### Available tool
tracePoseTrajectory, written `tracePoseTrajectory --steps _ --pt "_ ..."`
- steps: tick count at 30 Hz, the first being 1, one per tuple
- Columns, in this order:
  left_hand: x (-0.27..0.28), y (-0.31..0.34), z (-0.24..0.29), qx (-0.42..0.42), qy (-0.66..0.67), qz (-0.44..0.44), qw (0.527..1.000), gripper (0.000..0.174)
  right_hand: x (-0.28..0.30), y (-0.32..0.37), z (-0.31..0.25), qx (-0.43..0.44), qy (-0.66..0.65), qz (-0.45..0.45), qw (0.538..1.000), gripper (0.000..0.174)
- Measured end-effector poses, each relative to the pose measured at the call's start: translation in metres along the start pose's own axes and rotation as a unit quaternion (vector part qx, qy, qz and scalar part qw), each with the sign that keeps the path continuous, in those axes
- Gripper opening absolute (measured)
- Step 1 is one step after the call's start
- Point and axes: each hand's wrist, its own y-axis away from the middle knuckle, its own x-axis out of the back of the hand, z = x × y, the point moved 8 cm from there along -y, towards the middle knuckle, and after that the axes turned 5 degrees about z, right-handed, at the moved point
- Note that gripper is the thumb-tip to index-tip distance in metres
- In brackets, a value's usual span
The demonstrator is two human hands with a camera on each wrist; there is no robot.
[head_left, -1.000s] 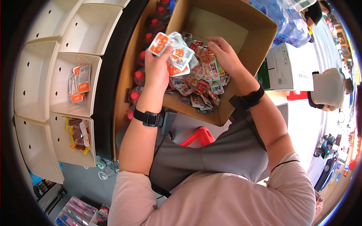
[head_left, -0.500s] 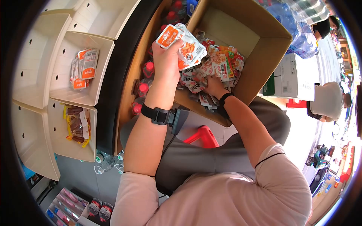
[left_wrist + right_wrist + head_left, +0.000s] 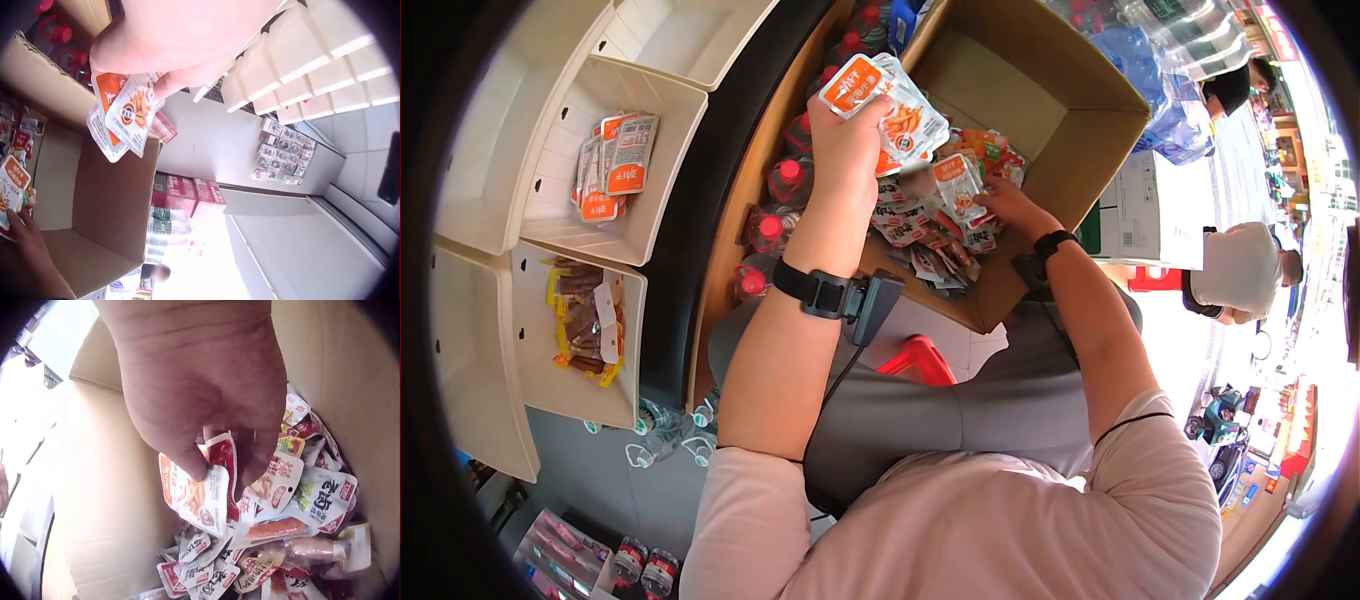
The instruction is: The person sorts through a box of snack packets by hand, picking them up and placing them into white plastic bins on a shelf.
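Observation:
My left hand point(image 3: 847, 150) holds a fanned stack of orange and white snack packets point(image 3: 912, 122) above the left edge of the cardboard box point(image 3: 1090, 150). In the left wrist view the stack point(image 3: 132, 119) hangs below my thumb and fingers. Inside the box, my right hand point(image 3: 1018, 208) pinches an orange and white packet point(image 3: 956, 184). The right wrist view shows this packet point(image 3: 199, 495) under the thumb of my right hand point(image 3: 206, 394), with a red packet point(image 3: 222, 464) beside it. Mixed packets point(image 3: 325, 497) lie heaped below.
Cream bins point(image 3: 550, 215) stand at the left; one contains similar orange packets point(image 3: 628, 155), another brown snacks in yellow wrappers point(image 3: 583, 315). Red-capped bottles point(image 3: 788, 180) line the box's left side. A red stool point(image 3: 925, 358) is below, and a person point(image 3: 1245, 270) is at the right.
My left hand keeps its stack and has risen slightly. My right hand reached down into the heap, then came up rightward with an orange and white packet. The head view has shifted.

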Motion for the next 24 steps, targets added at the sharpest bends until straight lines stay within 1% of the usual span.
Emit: tracePoseTrajectory --steps 1,4,7,8,10,11,13,14,15,16,18,19,21,22,23,24 --pt "0.000 0.002 0.001 -0.003 -0.002 0.005 1.000 0.044 0.006 -0.003 0.005 0.012 0.027 0.010 1.000 0.047" --pt "0.000 0.005 0.005 -0.003 -0.010 0.010 1.000 0.044 0.014 -0.008 0.009 0.037 0.029 0.016 0.999 0.042" --pt "0.002 0.007 0.008 0.001 -0.020 0.011 1.000 0.044 0.023 -0.001 -0.002 0.025 0.033 0.059 0.997 0.048" --pt "0.003 0.007 0.008 0.003 -0.025 0.012 1.000 0.044 0.027 0.003 -0.010 0.026 0.025 0.067 0.997 0.048" --pt "-0.003 0.009 0.007 0.028 -0.023 -0.039 0.999 0.044 0.041 0.018 -0.053 0.032 0.011 0.083 0.996 0.046" --pt "-0.007 0.011 0.006 0.040 -0.022 -0.065 0.997 0.044 0.045 0.023 -0.070 0.045 -0.053 0.088 0.994 0.044" --pt "-0.011 0.019 -0.006 0.103 0.012 -0.060 0.993 0.044 0.052 0.034 -0.101 0.070 -0.182 0.094 0.976 0.039" --pt "-0.015 0.023 -0.012 0.135 0.029 -0.059 0.989 0.044 0.057 0.047 -0.125 0.074 -0.209 0.096 0.970 0.036" --pt "-0.022 0.027 -0.012 0.140 0.037 -0.089 0.985 0.044 0.062 0.064 -0.154 0.078 -0.237 0.097 0.964 0.033" --pt "-0.025 0.028 -0.015 0.131 0.014 -0.106 0.986 0.042 0.062 0.075 -0.173 0.082 -0.264 0.097 0.956 0.031" --pt "-0.025 0.035 -0.020 0.178 -0.012 -0.064 0.982 0.039 0.056 0.081 -0.188 0.099 -0.274 0.099 0.952 0.028" --pt "-0.027 0.033 -0.020 0.175 -0.013 -0.072 0.982 0.039 0.053 0.083 -0.192 0.107 -0.280 0.101 0.949 0.027" --pt "-0.028 0.029 -0.021 0.171 -0.018 -0.087 0.981 0.037 0.049 0.088 -0.208 0.179 -0.267 0.117 0.940 0.027" --pt "-0.026 0.024 -0.024 0.185 -0.013 -0.089 0.979 0.037 0.051 0.091 -0.213 0.212 -0.261 0.128 0.933 0.027" --pt "-0.022 0.018 -0.030 0.203 -0.007 -0.092 0.975 0.037 0.052 0.092 -0.216 0.225 -0.275 0.098 0.930 0.025" --pt "-0.021 0.018 -0.032 0.221 0.000 -0.093 0.971 0.037 0.055 0.090 -0.213 0.208 -0.303 0.082 0.926 0.025"
